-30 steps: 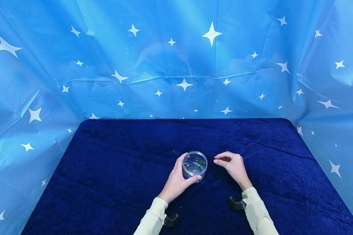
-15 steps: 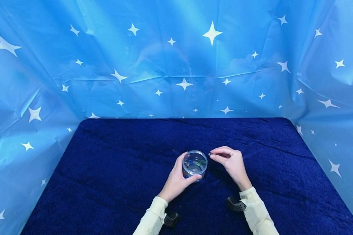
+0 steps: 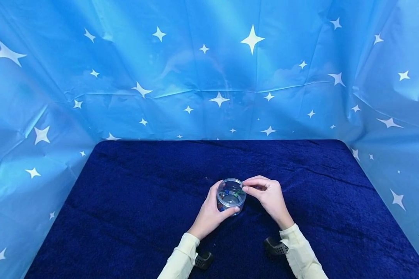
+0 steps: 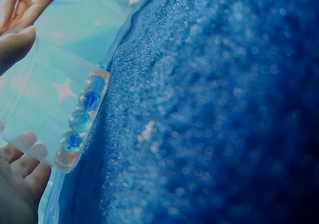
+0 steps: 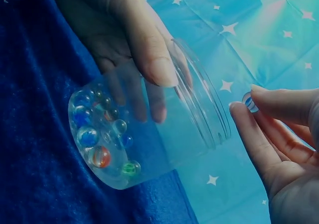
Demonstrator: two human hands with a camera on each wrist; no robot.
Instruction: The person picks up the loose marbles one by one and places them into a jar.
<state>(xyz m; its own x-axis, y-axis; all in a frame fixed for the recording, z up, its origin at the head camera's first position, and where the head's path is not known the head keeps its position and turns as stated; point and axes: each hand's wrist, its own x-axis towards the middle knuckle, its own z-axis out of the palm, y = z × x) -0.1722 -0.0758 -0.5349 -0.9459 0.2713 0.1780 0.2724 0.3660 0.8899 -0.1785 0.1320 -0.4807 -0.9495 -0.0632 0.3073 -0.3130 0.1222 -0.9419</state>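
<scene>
A clear plastic jar [image 3: 231, 193] without a lid stands on the dark blue cloth, gripped round its side by my left hand [image 3: 211, 215]. Several glass marbles lie on its bottom; the right wrist view shows an orange marble [image 5: 100, 156], a green marble [image 5: 131, 168] and blue ones. Between thumb and fingertip my right hand [image 3: 265, 193] pinches a clear marble with a blue swirl [image 5: 249, 102], just outside the jar's rim [image 5: 222, 117]. In the head view my right fingers hide that marble.
The velvety blue cloth [image 3: 143, 201] covers the table. Behind and at both sides hangs a light blue curtain [image 3: 174, 69] with white stars. A black wrist camera [image 3: 204, 260] sits below my left wrist, another [image 3: 276, 247] below my right.
My right hand has moved left with the pinched marble, from a little way off to the jar's rim. The left hand and the jar have stayed in place.
</scene>
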